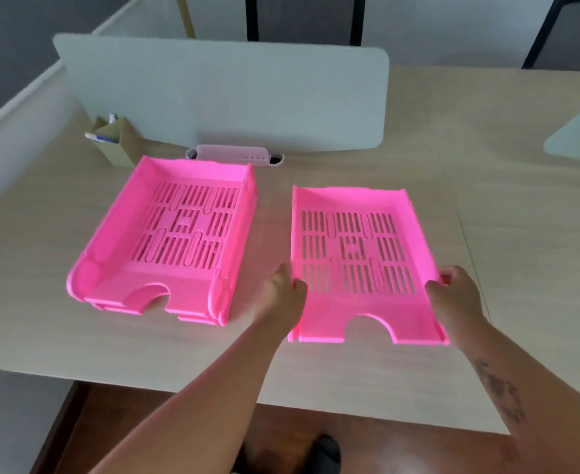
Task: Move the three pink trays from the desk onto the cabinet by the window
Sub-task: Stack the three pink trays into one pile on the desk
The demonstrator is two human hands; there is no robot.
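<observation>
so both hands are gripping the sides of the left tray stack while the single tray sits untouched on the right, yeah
Not quite. In the head view the left hand and right hand grip the sides of the single tray on the right; it is the tray stack on the left that sits untouched on the desk.

A pale wood-grain desk (pixel 486 138) fills most of the view, lit softly and evenly. A frosted white divider panel (pixel 223 94) with rounded corners stands upright across its far side. Beyond it, dark chair legs (pixel 541 32) rise against a grey wall. Below the desk's near edge lies reddish-brown flooring (pixel 298 436).
</observation>
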